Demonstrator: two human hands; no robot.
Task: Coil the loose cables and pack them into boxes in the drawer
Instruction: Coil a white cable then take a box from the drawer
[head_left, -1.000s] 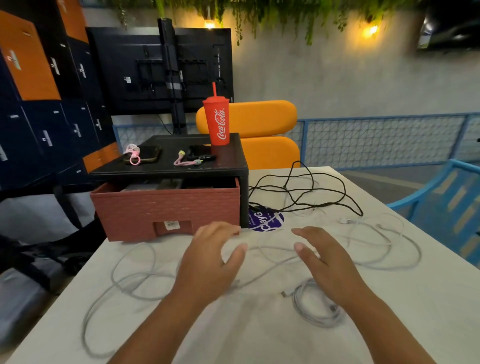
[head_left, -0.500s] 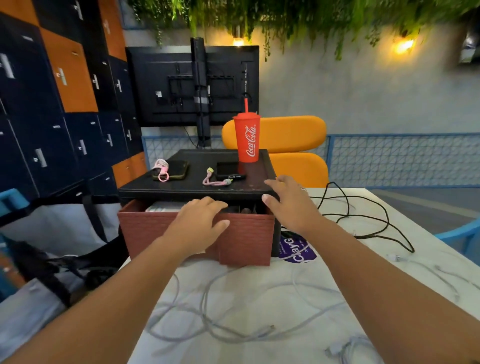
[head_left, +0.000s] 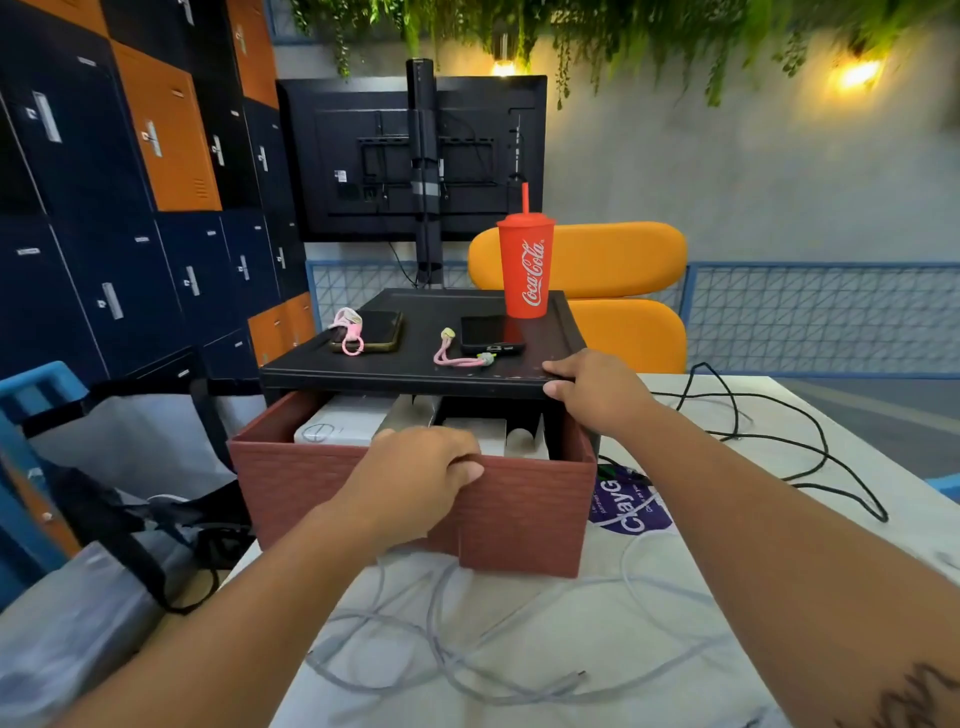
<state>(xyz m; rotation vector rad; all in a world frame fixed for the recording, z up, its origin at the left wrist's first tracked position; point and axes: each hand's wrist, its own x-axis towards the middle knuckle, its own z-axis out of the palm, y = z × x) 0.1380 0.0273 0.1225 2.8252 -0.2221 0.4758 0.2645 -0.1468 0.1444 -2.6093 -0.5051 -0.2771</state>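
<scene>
A reddish-brown drawer (head_left: 519, 509) sticks partly out of a black stand (head_left: 415, 371) on the white table (head_left: 857, 499). My left hand (head_left: 415, 467) grips the drawer's front top edge, fingers curled over the rim. My right hand (head_left: 592, 392) holds the stand's front right corner, thumb under the top and fingers on it. White boxes (head_left: 337, 428) show inside the drawer. Loose white cables (head_left: 457, 654) lie tangled on the table in front of the drawer. A black cable (head_left: 810, 441) sprawls to the right.
On the stand sit a red Coca-Cola cup (head_left: 525, 270) with a straw and two phones (head_left: 491, 335) with pink straps. A purple sticker (head_left: 626, 506) lies by the drawer. An orange chair (head_left: 613, 270) stands behind, grey bags (head_left: 104, 519) to the left.
Both hands left the cables and reached forward. The left hand curled over the drawer's front edge and the drawer came further out; the right hand took the stand's corner.
</scene>
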